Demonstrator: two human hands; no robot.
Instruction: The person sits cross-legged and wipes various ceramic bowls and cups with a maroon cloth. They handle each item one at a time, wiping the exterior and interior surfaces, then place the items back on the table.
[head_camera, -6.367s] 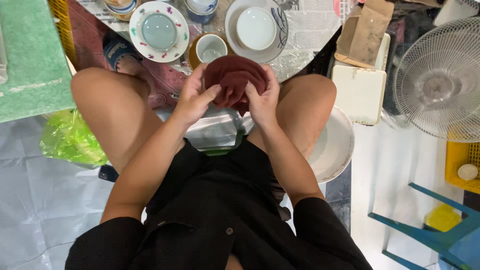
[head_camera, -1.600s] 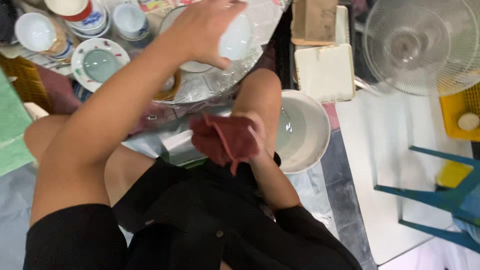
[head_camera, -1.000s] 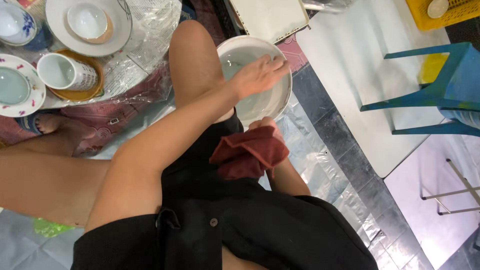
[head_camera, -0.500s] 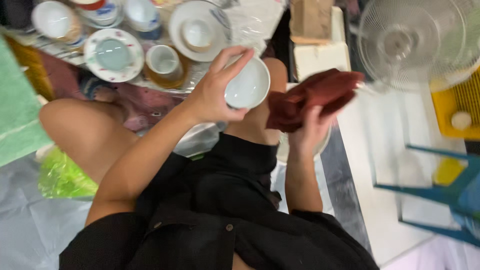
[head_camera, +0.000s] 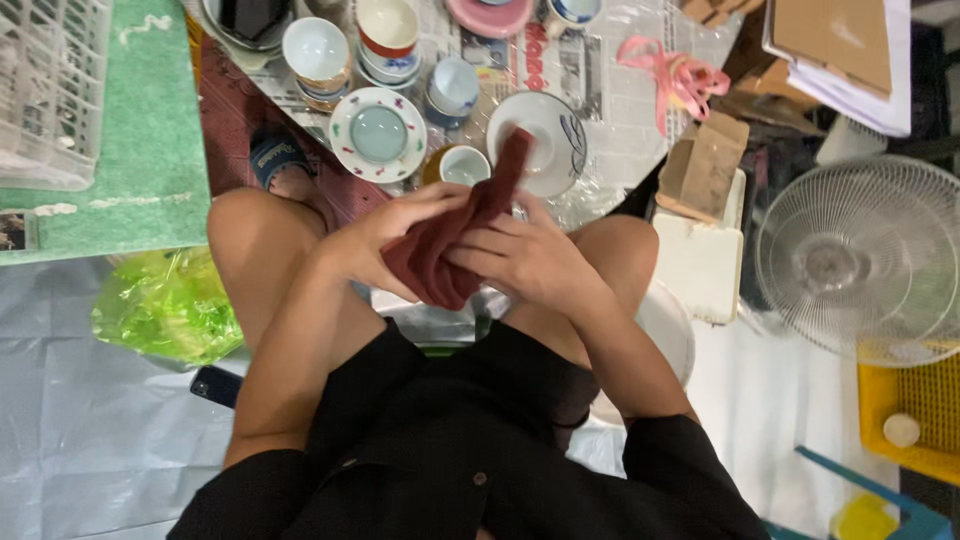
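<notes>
A dark red cloth (head_camera: 440, 255) is held over the lap, between the knees, just below the white plate (head_camera: 545, 140) that lies on the plastic-covered floor spread. Whatever is wrapped inside the cloth cannot be seen; only folds of fabric show.

For the wiping to be done well, the cloth is best kept bunched around the piece with one hand while the other is turned against it, so that every face is rubbed dry. The loose tail of the cloth, which rises toward the white plate, is better gathered in, since it hangs near the small cup with the pale inside (head_camera: 462, 165) left of that plate and could be dragged across it. The work is wisely kept over the lap, clear of the crowded dishes above the plate.

The left hand (head_camera: 385, 235) is set on the left side of the cloth, left of and below the white plate, palm turned inward, its grip wrapped around the bundle with the fingers pressed into the fabric. The right hand (head_camera: 525, 255) is laid over the right side of the cloth, directly below the plate, its fingers stretched leftward across the folds and pressed down, thumb hidden beneath. Both forearms are drawn in from the lower corners and meet at the cloth.
</notes>
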